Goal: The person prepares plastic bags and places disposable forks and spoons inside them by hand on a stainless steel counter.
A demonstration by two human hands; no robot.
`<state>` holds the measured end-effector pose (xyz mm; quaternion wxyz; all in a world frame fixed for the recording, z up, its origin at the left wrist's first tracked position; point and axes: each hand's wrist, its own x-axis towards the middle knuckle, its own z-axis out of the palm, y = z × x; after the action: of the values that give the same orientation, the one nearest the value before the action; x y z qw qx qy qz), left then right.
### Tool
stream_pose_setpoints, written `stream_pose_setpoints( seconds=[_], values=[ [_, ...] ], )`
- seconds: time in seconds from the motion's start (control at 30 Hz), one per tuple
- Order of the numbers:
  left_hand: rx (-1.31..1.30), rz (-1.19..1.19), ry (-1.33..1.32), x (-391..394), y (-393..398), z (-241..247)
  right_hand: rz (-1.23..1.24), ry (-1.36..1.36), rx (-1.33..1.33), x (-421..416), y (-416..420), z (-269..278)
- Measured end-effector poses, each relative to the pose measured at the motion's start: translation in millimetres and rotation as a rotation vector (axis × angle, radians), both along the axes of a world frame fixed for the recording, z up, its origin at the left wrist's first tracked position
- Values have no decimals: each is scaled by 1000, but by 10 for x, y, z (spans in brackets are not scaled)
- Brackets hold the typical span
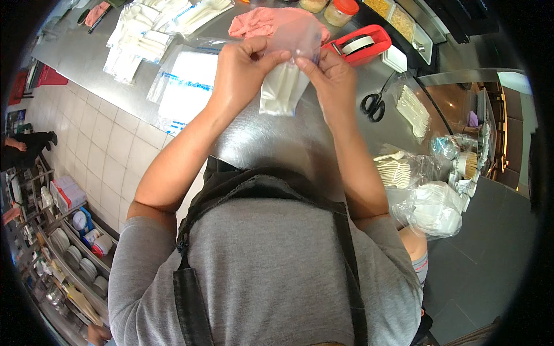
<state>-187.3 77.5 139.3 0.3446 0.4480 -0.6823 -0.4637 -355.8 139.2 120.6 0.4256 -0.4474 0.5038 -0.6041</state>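
Note:
Between my two hands is a clear plastic bag point(283, 86) with white plastic cutlery inside, held over the steel counter. My left hand point(242, 65) pinches the bag's upper part between thumb and fingers. My right hand point(335, 78) pinches it close beside, the thumb tips nearly touching. A red tape dispenser point(368, 45) stands just past my right hand. Behind the bag lies a pink cloth point(251, 24). Left of my left hand are a stack of flat plastic bags point(186, 86) with blue print and a pile of bagged white cutlery point(140, 41).
Black-handled scissors point(373, 107), a bag of white forks point(413, 113), loose white spoons point(394, 173) and a wrapped stack of white containers point(437, 207) lie to the right. A jar with a red lid point(342, 12) stands at the back. People are partly visible at both sides.

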Motion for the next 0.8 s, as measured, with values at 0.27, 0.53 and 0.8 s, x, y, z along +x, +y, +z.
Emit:
stream_pose_setpoints(
  seconds=[0.27,0.53,0.8],
  values=[
    [-599,-108,126,157,235,-187,-82,550,-393,-30,229,30],
    [-647,-299,-93,489,996,-994,154,887,-357,25,1111,-720],
    [-671,-301,-158,545,1115,-990,162,941,-311,110,1311,-757]
  ],
)
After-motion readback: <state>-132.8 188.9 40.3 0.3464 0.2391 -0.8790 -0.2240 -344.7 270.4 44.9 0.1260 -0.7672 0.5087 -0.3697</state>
